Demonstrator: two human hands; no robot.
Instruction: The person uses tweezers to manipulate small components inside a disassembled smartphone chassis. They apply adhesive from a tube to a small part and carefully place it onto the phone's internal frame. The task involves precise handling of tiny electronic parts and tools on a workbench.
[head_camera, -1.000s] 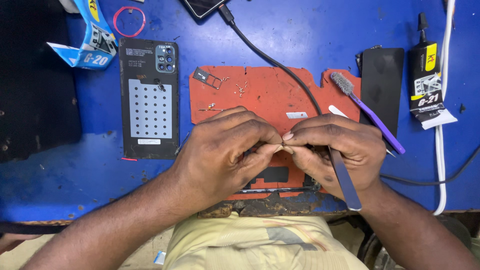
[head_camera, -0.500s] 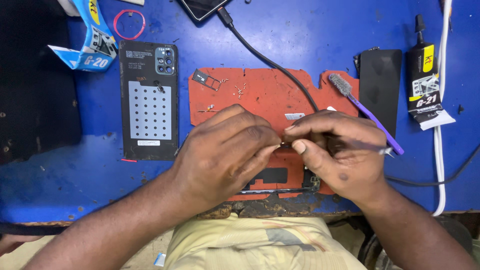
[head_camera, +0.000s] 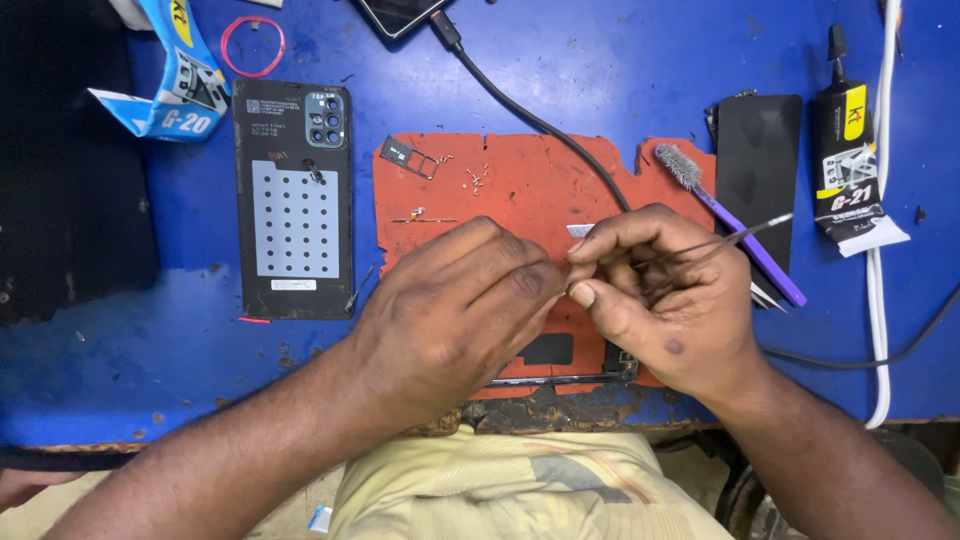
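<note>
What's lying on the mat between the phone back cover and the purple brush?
In the head view, between the back cover and brush lie a SIM tray, loose screws and a black cable crossing the mat.

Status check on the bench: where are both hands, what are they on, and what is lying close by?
Left hand and right hand pinched together over the phone on the orange mat. Right hand grips tweezers. Purple brush and black cable lie close beside.

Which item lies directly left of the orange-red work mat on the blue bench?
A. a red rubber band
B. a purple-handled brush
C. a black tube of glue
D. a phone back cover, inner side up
D: the phone back cover, inner side up with its dotted grey panel, lies just left of the orange-red mat.
</note>
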